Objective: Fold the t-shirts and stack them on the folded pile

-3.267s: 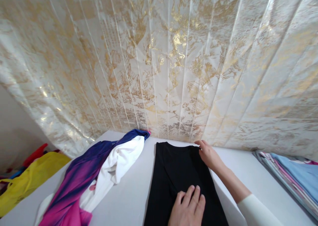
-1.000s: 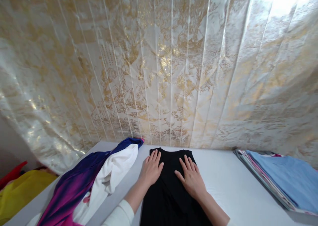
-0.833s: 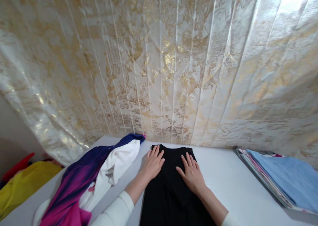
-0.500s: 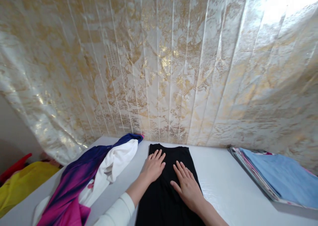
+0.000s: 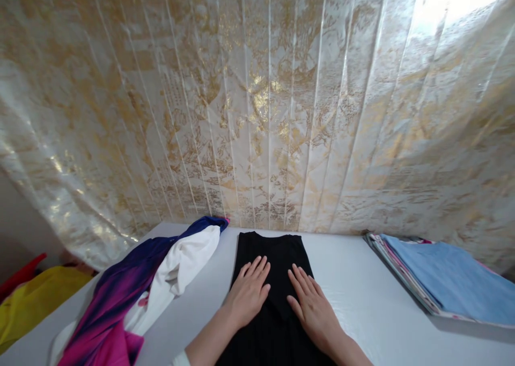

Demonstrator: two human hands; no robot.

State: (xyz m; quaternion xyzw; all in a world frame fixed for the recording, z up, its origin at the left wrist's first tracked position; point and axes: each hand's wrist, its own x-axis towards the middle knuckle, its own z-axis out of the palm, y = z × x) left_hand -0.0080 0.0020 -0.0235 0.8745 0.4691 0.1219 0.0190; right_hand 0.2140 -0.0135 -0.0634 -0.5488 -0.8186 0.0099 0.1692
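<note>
Gold-patterned sheeting (image 5: 257,114) hangs beyond my hands, behind a white table (image 5: 362,280). My left hand (image 5: 250,291) and right hand (image 5: 311,308) lie palms down, fingers loosely spread, gripping nothing. Beneath and between them is a black top (image 5: 277,250), its curved neckline just past my fingertips. I judge this step to be smoothing it flat; the next move seems to call for light, even pressure so the fabric doesn't bunch. Left of my hands lies a navy-to-pink garment (image 5: 120,280); well to their right, a folded clothes stack (image 5: 446,280).
</note>
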